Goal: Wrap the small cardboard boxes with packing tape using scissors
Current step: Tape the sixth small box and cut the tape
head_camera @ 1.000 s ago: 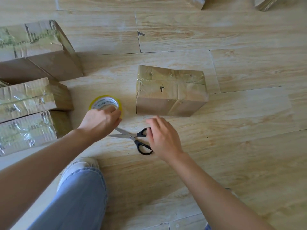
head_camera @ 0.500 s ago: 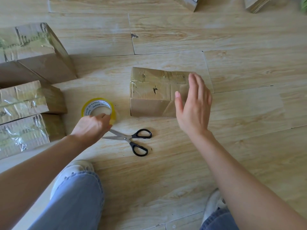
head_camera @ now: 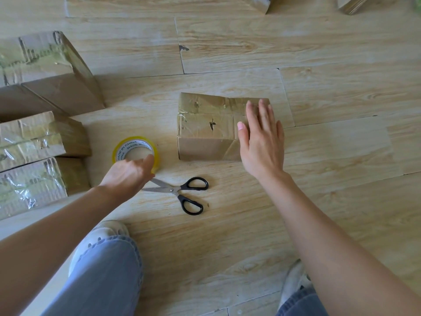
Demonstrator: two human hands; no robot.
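Cardboard box (head_camera: 205,128), taped on top, sits on wood floor (head_camera: 330,201), centre of head view. Right hand (head_camera: 262,144) released, fingers straight, over box's right end; contact unclear. Left hand (head_camera: 128,175) grip curled round near rim of tape roll (head_camera: 134,147). Scissors (head_camera: 180,192) on floor between hands, blades parted.

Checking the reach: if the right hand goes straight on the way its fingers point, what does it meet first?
Probably the taped cardboard box; the right hand overlaps its right end, though how high it hovers is unclear.
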